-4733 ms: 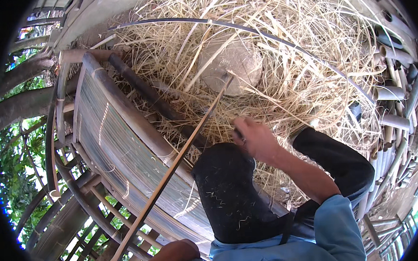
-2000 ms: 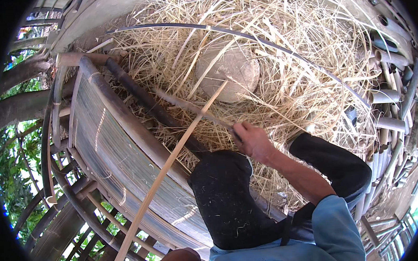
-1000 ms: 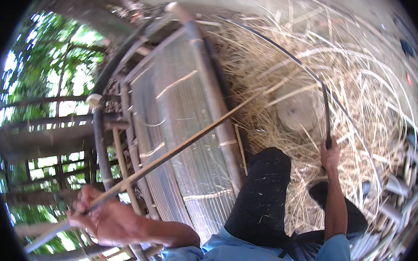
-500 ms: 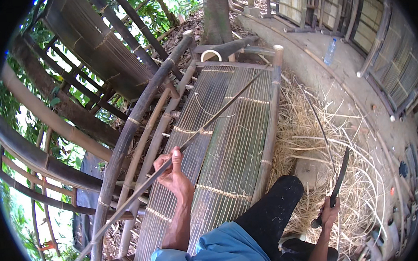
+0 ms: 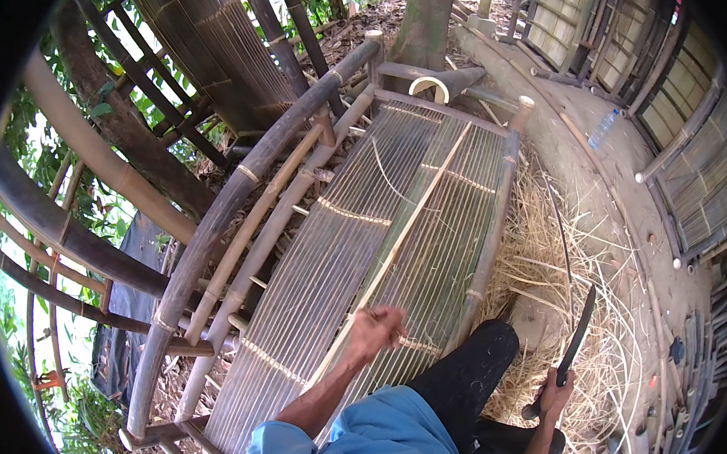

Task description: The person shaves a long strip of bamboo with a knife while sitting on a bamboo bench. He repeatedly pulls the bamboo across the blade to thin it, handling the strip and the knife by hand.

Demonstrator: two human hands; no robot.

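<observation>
A long bamboo strip [image 5: 412, 218] lies lengthwise along the slatted bamboo bench [image 5: 300, 280], its pale side showing. My left hand [image 5: 377, 329] is just over the bench's near part, close against the strip. Its fingers look curled and slightly smeared, and I see nothing plainly held in them. Low on the right, my right hand [image 5: 556, 394] is closed around the dark handle of a machete [image 5: 581, 326]. The machete's long dark blade points up and away, over the straw-like shavings beside the bench.
A thick bamboo rail [image 5: 238, 192] borders the bench's left side. Pale shavings [image 5: 538, 267] cover the ground on the right, with a thin dark stick [image 5: 559, 225] among them. A plastic bottle [image 5: 602, 129] lies farther back near bamboo wall panels. A tree trunk [image 5: 425, 26] stands beyond the bench.
The strip was raised in my left hand, dark side showing; now it lies on the bench, pale side up. My left hand has moved right and nearer me. My right hand still holds the machete.
</observation>
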